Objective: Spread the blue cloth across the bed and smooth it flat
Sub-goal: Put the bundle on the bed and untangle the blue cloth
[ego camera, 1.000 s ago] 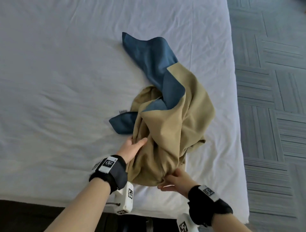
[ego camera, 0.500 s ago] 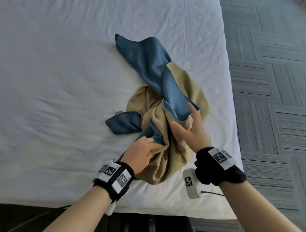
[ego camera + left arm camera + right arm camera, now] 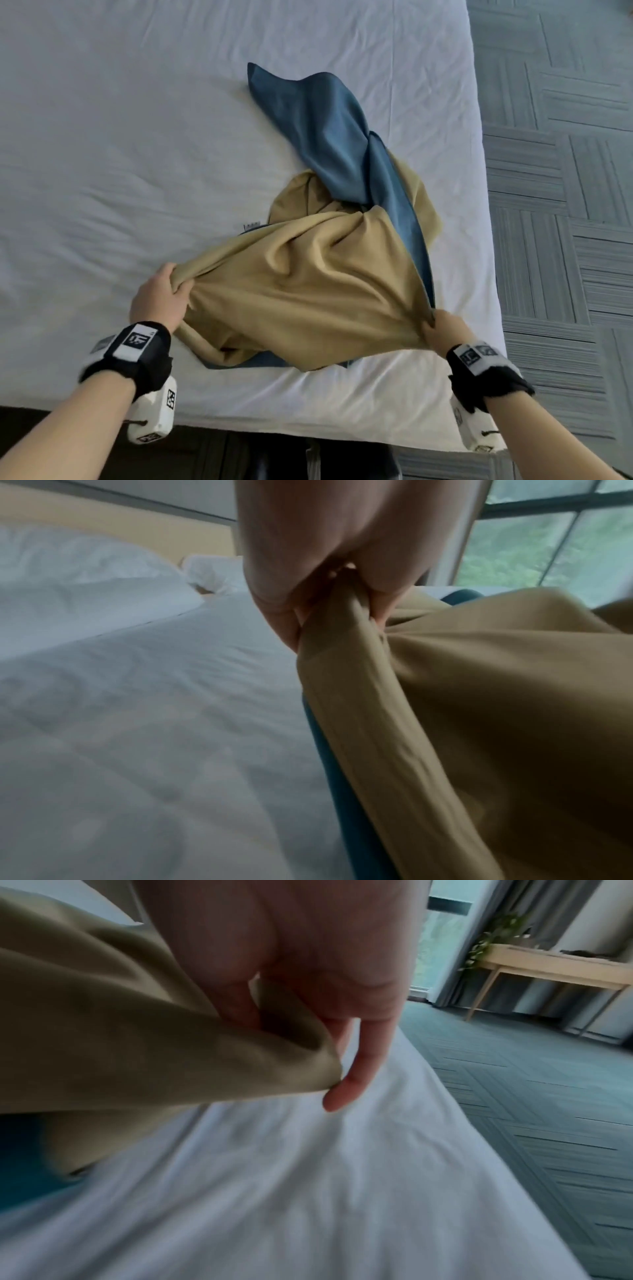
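Between the two hands, in the head view, the blue cloth point(image 3: 329, 137) now hangs as a stretched tan-backed panel, where half a second ago it lay bunched with the right hand open above it. The left hand point(image 3: 161, 301) grips a gathered corner; the right hand point(image 3: 442, 327) pinches the opposite one near the bed point(image 3: 102, 137) edge. Beyond them the blue side trails twisted across the sheet.

Below the left hand, in the left wrist view, fingers point(image 3: 274, 593) curl tight round a rope of tan fabric, a blue edge under it.

Beside the right hand, in the right wrist view, fingers point(image 3: 356, 1069) pinch a tan fold just above the sheet.

Judging from this, spreading has begun, but the far half is still twisted and nothing is smoothed
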